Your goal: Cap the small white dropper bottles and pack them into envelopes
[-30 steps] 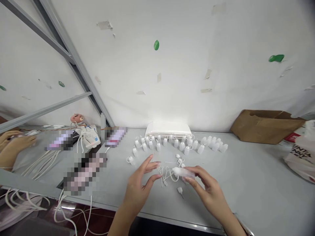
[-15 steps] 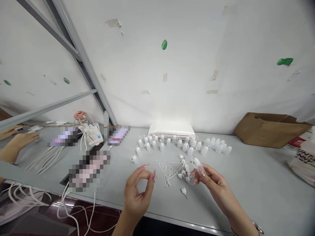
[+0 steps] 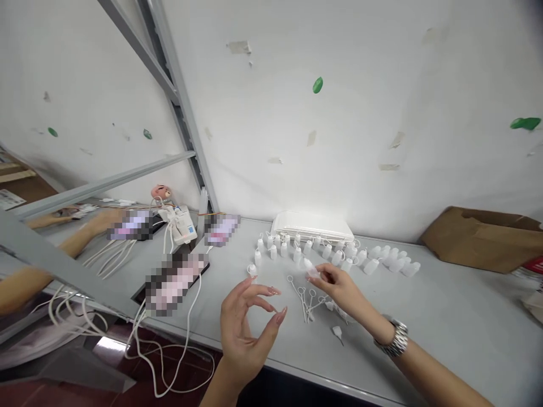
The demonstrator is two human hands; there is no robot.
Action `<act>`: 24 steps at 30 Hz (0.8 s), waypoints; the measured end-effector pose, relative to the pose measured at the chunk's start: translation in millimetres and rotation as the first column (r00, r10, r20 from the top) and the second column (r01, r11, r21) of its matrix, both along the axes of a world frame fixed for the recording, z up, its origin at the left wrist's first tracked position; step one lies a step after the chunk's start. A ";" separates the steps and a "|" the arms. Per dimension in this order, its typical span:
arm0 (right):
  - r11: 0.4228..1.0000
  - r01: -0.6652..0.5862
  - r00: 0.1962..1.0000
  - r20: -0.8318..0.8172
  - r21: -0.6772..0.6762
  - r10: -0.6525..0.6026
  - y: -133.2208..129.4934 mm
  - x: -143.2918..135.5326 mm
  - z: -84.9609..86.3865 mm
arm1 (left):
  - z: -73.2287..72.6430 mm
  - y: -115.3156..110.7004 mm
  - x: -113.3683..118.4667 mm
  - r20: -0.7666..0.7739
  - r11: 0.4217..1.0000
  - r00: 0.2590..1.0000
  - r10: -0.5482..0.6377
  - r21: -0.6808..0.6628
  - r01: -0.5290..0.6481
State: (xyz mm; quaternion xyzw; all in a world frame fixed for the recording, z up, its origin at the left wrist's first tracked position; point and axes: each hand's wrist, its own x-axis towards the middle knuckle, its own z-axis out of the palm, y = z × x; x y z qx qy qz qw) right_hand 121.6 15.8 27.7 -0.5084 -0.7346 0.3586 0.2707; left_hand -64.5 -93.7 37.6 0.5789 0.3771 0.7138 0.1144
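Note:
My right hand (image 3: 335,282) grips a small translucent squeeze bottle (image 3: 310,267) between thumb and fingers, just in front of the standing bottles. Several like bottles (image 3: 297,254) with looped white caps stand in loose rows behind it. My left hand (image 3: 248,330) is empty above the front of the table, its fingers curved and thumb apart. Between the hands lie several thin white ring-ended strips (image 3: 304,305). A small white nozzle tip (image 3: 337,332) with a dark needle lies below my right wrist; the pile of other tips is mostly hidden behind that hand.
More bottles (image 3: 396,263) lie at the right, near a brown paper bag (image 3: 483,240). White flat trays (image 3: 314,224) are stacked by the wall. At left are phones (image 3: 176,282), white cables (image 3: 186,316), a metal frame post (image 3: 186,113) and another person's arms (image 3: 72,249).
My right hand has carried the bottle left and away from me, toward the standing bottles. My left hand's fingers have spread wider. The view has turned left.

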 end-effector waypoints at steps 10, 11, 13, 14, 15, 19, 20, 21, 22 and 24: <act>0.992 -0.056 0.946 0.324 0.109 0.018 28.3 -62.7 -36.4 | 5.6 -10.7 -5.4 -0.017 0.999 0.999 0.036 0.027 -0.035; 0.991 -0.057 0.939 0.344 0.118 0.013 29.3 -66.7 -38.0 | 5.5 -11.2 -5.5 -0.001 1.000 1.000 0.026 0.018 -0.026; 0.990 -0.054 0.927 0.374 0.132 0.000 31.4 -74.3 -39.5 | 5.3 -11.3 -6.6 0.073 1.000 0.997 -0.014 -0.015 0.015; 0.989 -0.052 0.923 0.386 0.139 -0.006 32.3 -77.9 -39.9 | 5.5 -10.5 -7.8 0.148 0.997 0.987 -0.068 -0.036 0.075; 0.988 -0.050 0.918 0.396 0.145 -0.012 33.3 -81.2 -40.1 | 5.8 -9.0 -9.5 0.254 0.983 0.955 -0.155 -0.058 0.175; 0.985 -0.049 0.907 0.419 0.168 -0.027 36.9 -91.6 -41.3 | 5.8 1.0 -18.5 0.714 0.669 0.433 -0.550 0.066 0.741; 0.984 -0.051 0.906 0.422 0.173 -0.027 37.9 -93.5 -41.7 | 5.0 3.6 -20.3 0.754 0.571 0.286 -0.591 0.141 0.808; 0.983 -0.054 0.906 0.423 0.178 -0.027 38.9 -95.2 -42.1 | 3.9 5.8 -21.5 0.770 0.489 0.167 -0.615 0.208 0.847; 0.982 -0.056 0.906 0.423 0.182 -0.027 40.0 -96.8 -42.5 | 2.6 7.5 -22.0 0.772 0.430 0.080 -0.631 0.261 0.864; 0.980 -0.060 0.905 0.424 0.188 -0.026 42.2 -99.7 -43.0 | 0.2 9.6 -21.5 0.769 0.372 0.001 -0.639 0.309 0.875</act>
